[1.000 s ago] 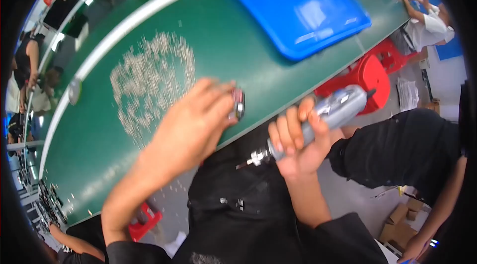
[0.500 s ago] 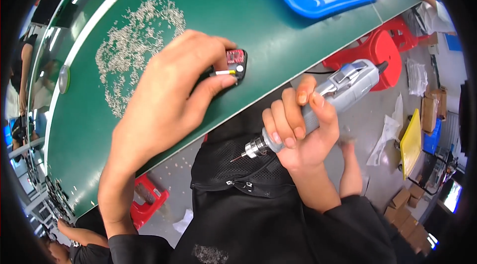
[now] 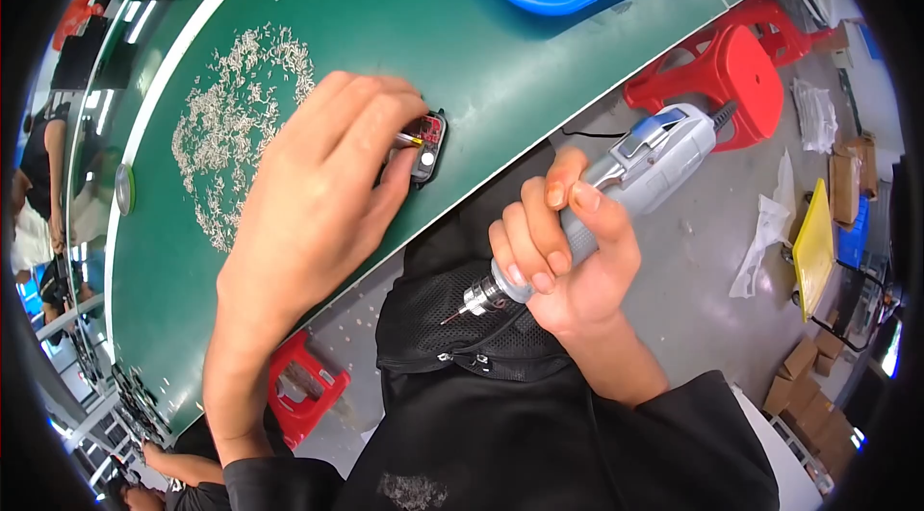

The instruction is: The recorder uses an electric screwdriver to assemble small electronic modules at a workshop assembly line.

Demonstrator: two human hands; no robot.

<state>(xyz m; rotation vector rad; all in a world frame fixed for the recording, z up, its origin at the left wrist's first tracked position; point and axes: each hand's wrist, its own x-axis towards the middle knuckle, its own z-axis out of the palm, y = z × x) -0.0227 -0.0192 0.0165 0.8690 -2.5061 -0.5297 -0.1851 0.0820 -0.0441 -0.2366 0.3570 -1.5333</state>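
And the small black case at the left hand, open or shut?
Open: the case shows its red board and round white part, uncovered, from above.

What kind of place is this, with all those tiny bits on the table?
Probably a factory or workshop. The right hand holds a grey power tool with a thin bit, many tiny silvery pieces lie spread on a green table, and cardboard boxes show at the right.

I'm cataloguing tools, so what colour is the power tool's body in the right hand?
Grey; the power tool shows best in the head view.
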